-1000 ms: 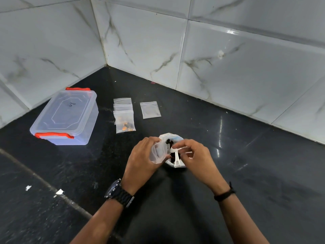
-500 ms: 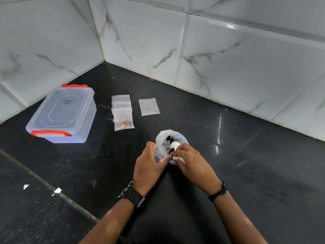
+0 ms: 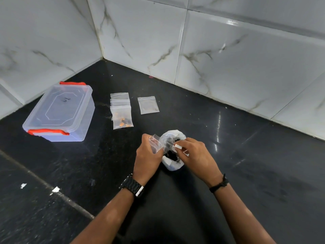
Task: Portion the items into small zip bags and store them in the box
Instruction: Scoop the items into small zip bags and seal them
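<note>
My left hand (image 3: pixel 146 156) holds a small clear zip bag (image 3: pixel 155 143) with its mouth spread, right beside a white plastic pouch (image 3: pixel 171 165) of small dark items on the black counter. My right hand (image 3: pixel 195 154) pinches a small white spoon (image 3: pixel 178 147) over the pouch's mouth. The clear storage box (image 3: pixel 59 111) with red latches stands shut at the left. A short stack of zip bags (image 3: pixel 121 110), the front one holding orange and dark pieces, lies between box and pouch. One more flat bag (image 3: pixel 148 105) lies to their right.
White marble-look tiled walls (image 3: pixel 228 55) meet in a corner behind the black counter (image 3: pixel 246 155). A pale seam (image 3: pixel 45 185) with white flecks crosses the counter at the lower left.
The camera view has shifted slightly. My right hand has lifted the white spoon up out of the pouch towards the small bag, which my left hand keeps holding.
</note>
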